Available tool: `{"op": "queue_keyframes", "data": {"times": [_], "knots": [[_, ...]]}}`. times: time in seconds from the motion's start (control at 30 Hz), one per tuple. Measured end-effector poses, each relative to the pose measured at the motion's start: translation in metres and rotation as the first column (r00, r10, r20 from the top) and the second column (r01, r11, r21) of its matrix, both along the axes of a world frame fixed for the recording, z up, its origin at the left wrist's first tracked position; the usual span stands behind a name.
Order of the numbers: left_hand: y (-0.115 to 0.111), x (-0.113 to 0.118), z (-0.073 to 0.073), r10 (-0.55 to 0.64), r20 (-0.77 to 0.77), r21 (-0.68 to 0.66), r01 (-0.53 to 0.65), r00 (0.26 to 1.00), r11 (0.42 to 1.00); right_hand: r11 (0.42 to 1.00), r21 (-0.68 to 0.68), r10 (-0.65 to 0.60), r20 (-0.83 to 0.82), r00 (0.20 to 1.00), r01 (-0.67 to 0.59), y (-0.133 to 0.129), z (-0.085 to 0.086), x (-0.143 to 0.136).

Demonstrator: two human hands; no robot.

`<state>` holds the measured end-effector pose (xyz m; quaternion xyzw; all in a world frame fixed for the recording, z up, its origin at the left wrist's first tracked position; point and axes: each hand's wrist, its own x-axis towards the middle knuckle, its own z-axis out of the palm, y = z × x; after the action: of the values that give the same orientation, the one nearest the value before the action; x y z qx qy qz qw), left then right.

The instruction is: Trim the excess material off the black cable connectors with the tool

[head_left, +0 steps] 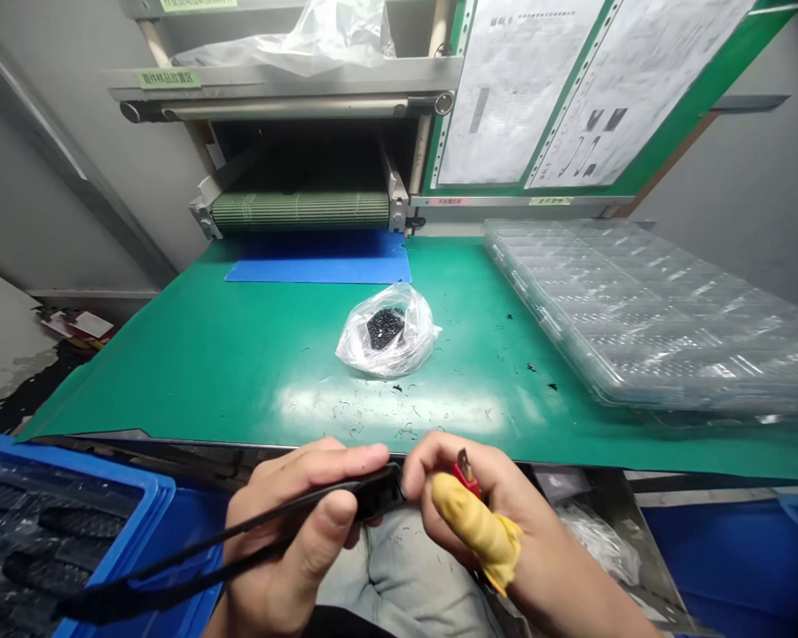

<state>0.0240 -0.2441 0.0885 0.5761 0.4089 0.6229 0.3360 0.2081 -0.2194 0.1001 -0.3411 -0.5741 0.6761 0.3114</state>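
My left hand (299, 523) is closed around a long black plastic part (376, 496) with two thin arms that trail to the lower left. The part's blocky end points toward my right hand. My right hand (472, 505) grips a small red-handled knife (465, 474), its short blade pointing up. A yellow finger cot (469, 523) covers the right thumb. The right fingertips are right by the part's end; whether they touch it I cannot tell. Both hands are above my lap, in front of the table edge.
On the green table (192, 363) stands a clear plastic bag (416, 350) with black scraps inside; black shavings lie around it. Clear plastic trays (638, 310) are stacked at the right. A conveyor (299, 211) ends behind a blue sheet (319, 261). A blue bin (152, 483) holds black parts at lower left.
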Motion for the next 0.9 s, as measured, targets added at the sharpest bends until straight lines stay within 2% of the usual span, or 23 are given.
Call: {"op": "queue_keyframes", "data": {"times": [0.13,0.2,0.27,0.33,0.37,0.4,0.43,0.5,0.57,0.63,0.7,0.8,0.83,0.9], "knots": [[0.010,-0.012,-0.003,-0.234,-0.222,0.039,0.248,0.947,0.968,0.990,-0.134,0.028,-0.175,0.984,-0.052,0.007,-0.005,-0.008],[0.015,-0.014,-0.008,-0.284,-0.143,-0.056,0.279,0.948,0.959,0.993,-0.117,-0.020,-0.215,0.976,-0.006,0.010,-0.009,-0.015],[0.020,-0.013,-0.014,-0.219,0.079,-0.220,0.231,0.972,0.948,0.984,0.023,-0.169,-0.201,0.965,0.177,0.014,-0.018,-0.022],[0.025,-0.009,-0.019,-0.061,0.276,-0.396,0.171,0.959,0.902,0.890,0.276,-0.328,-0.166,0.930,0.363,0.016,-0.030,-0.027],[0.026,-0.007,-0.021,0.015,0.334,-0.451,0.145,0.942,0.881,0.831,0.389,-0.368,-0.149,0.918,0.397,0.017,-0.036,-0.028],[0.027,-0.005,-0.021,0.080,0.376,-0.478,0.119,0.923,0.870,0.791,0.471,-0.373,-0.136,0.918,0.391,0.017,-0.040,-0.029],[0.028,-0.003,-0.021,0.133,0.405,-0.482,0.088,0.905,0.872,0.779,0.514,-0.346,-0.124,0.930,0.358,0.016,-0.043,-0.029],[0.028,-0.001,-0.018,0.176,0.439,-0.434,0.037,0.881,0.900,0.822,0.514,-0.232,-0.088,0.969,0.244,0.013,-0.040,-0.025],[0.028,-0.002,-0.012,0.156,0.465,-0.370,0.031,0.872,0.928,0.868,0.480,-0.146,0.002,0.989,0.127,0.008,-0.028,-0.016],[0.027,-0.004,-0.007,0.067,0.503,-0.320,0.113,0.861,0.941,0.857,0.514,-0.146,0.161,0.976,0.043,0.006,-0.010,-0.006],[0.025,-0.006,-0.003,-0.118,0.561,-0.255,0.306,0.819,0.917,0.765,0.642,-0.177,0.301,0.937,-0.061,0.006,0.007,0.002],[0.020,-0.006,0.001,-0.387,0.600,-0.164,0.581,0.700,0.797,0.552,0.792,-0.167,0.411,0.896,-0.260,0.010,0.023,0.006],[0.018,-0.005,0.002,-0.437,0.605,-0.158,0.638,0.666,0.753,0.499,0.809,-0.164,0.439,0.883,-0.310,0.011,0.027,0.005],[0.014,-0.003,0.003,-0.482,0.611,-0.189,0.707,0.628,0.682,0.427,0.821,-0.180,0.489,0.854,-0.380,0.012,0.031,0.003]]}}
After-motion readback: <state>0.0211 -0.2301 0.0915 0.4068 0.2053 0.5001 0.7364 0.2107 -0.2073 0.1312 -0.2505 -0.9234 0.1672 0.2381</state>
